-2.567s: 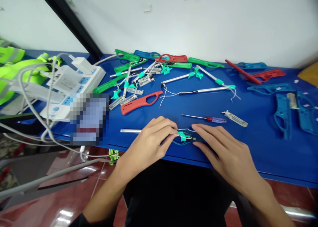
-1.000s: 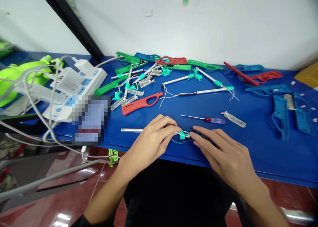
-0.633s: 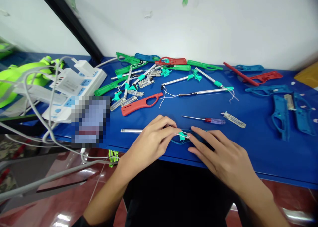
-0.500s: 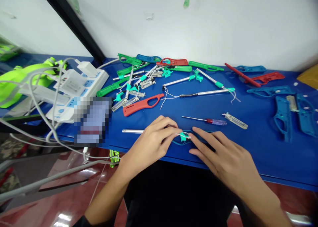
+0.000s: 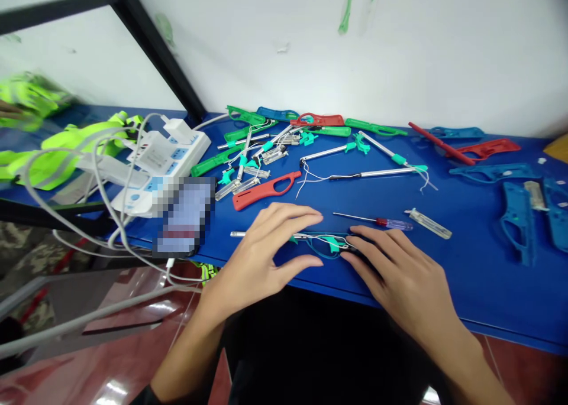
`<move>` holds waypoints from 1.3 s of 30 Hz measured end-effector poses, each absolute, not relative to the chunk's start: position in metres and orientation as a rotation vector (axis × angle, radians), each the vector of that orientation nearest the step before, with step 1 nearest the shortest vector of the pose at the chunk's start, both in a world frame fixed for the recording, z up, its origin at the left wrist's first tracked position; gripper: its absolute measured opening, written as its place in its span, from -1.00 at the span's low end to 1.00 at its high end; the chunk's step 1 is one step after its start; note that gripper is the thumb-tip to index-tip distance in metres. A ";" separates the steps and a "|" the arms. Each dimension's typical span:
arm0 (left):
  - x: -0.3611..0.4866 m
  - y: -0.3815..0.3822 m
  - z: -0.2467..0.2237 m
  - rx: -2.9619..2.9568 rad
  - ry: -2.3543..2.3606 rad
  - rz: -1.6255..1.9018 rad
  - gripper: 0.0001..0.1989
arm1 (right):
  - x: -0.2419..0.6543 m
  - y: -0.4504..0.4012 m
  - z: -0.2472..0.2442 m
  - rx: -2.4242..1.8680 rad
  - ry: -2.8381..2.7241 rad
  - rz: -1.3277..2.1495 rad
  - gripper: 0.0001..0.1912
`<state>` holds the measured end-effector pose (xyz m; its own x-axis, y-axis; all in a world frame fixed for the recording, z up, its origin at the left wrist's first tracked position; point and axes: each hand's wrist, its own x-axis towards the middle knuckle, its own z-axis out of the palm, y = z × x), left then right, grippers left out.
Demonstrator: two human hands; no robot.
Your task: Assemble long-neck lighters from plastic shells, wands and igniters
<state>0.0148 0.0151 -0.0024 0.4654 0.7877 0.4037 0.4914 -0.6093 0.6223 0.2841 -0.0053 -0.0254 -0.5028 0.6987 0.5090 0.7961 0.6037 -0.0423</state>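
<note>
The left hand (image 5: 260, 260) has opened its fingers wide, off the white wire (image 5: 316, 236), holding nothing; the right hand's (image 5: 402, 272) are nearly together by the green bit (image 5: 332, 244), grip hidden.

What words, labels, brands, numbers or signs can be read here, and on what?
No text can be read.
White charger: printed label, too small and blurred.
Phone: screen pixelated, nothing legible.
Power strip: blue markings, no legible lettering.

Blue table (image 5: 479, 287) beneath a blue shell (image 5: 323, 255) near its edge, screwdriver (image 5: 381, 222), red shell (image 5: 252, 198) and power strip (image 5: 176, 164).
</note>
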 end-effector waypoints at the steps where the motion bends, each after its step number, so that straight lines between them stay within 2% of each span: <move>1: 0.008 0.014 -0.001 2.313 1.104 0.931 -0.49 | 0.284 -0.005 -0.025 -1.181 -2.347 -0.272 -0.78; 4: -0.009 0.010 -0.005 2.321 1.243 0.870 -0.59 | 0.278 -0.003 -0.019 -1.153 -2.331 -0.247 -0.72; 7: -0.016 0.007 -0.016 2.305 1.339 0.854 -0.67 | 0.264 0.003 -0.012 -1.099 -2.350 -0.191 -0.76; 14: -0.008 0.008 -0.029 2.310 1.347 0.932 -0.86 | 0.237 0.021 -0.010 -0.961 -2.484 -0.170 -0.72; 18: -0.008 0.008 -0.030 2.283 1.330 0.961 -0.86 | 0.237 0.019 -0.015 -0.976 -2.449 -0.161 -0.70; 23: -0.009 0.008 -0.032 2.274 1.304 0.984 -0.86 | 0.240 0.013 -0.023 -1.015 -2.406 -0.091 -0.54; 39: -0.010 0.009 -0.033 2.269 1.308 0.985 -0.86 | 0.238 0.010 -0.016 -1.031 -2.474 -0.149 -0.59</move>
<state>-0.0100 0.0087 -0.0332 0.3351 0.8547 0.3964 0.6175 -0.5170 0.5928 0.2375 0.0105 -0.0159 -0.6175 0.6470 0.4473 0.6960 0.7144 -0.0725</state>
